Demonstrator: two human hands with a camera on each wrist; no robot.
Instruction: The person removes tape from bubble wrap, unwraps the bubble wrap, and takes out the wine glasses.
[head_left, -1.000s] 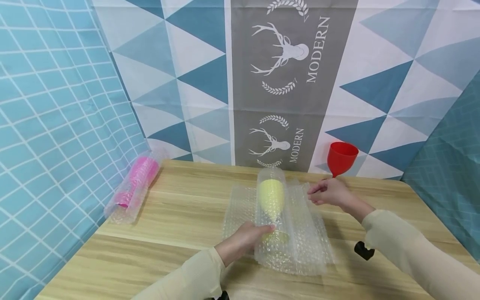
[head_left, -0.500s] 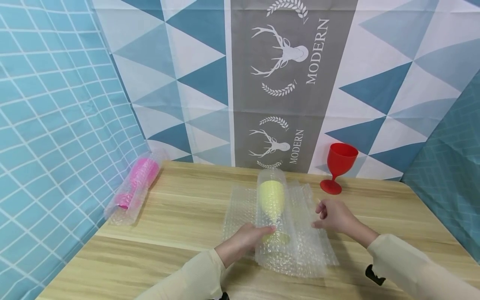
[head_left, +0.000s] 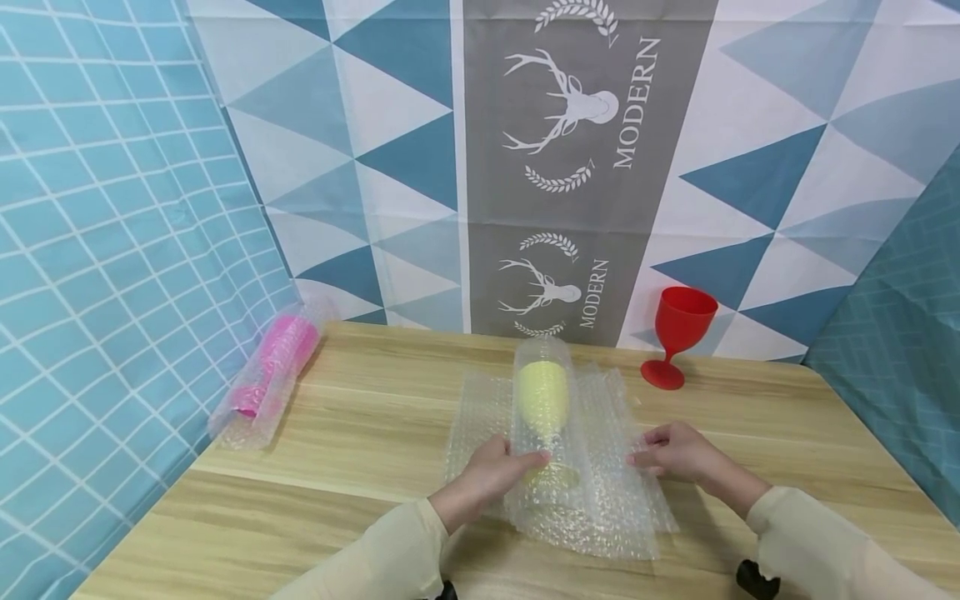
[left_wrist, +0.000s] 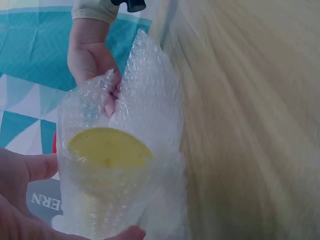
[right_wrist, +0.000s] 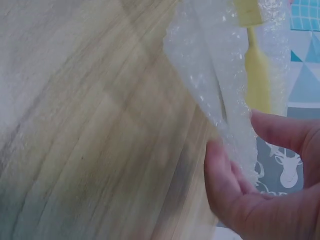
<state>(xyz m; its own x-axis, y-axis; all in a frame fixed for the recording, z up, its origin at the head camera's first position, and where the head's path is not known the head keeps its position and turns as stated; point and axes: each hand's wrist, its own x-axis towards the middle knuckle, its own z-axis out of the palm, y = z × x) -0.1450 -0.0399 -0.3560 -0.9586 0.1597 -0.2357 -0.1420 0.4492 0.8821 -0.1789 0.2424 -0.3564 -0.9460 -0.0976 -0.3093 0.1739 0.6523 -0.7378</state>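
Observation:
A yellow goblet (head_left: 544, 396) lies on the table inside a roll of clear bubble wrap (head_left: 615, 508), its cup toward the wall. My left hand (head_left: 491, 477) holds the rolled part near the stem and foot, thumb on top; its other fingers are mostly hidden in the head view. In the left wrist view the goblet's round yellow foot (left_wrist: 107, 147) shows through the film. At the right edge of the loose sheet my right hand (head_left: 682, 458) pinches the bubble wrap; the right wrist view shows the wrap (right_wrist: 235, 125) between its thumb and fingers.
A red goblet (head_left: 684, 321) stands upright at the back right of the wooden table (head_left: 360, 467). At the back left lies a pink object (head_left: 288, 346) rolled in bubble wrap, beside the blue gridded cloth (head_left: 112, 250). A patterned cloth hangs behind the table.
My right hand has come down and toward me from near the red goblet to the wrap's right edge, which it now pinches. The left hand has stayed on the wrapped yellow goblet.

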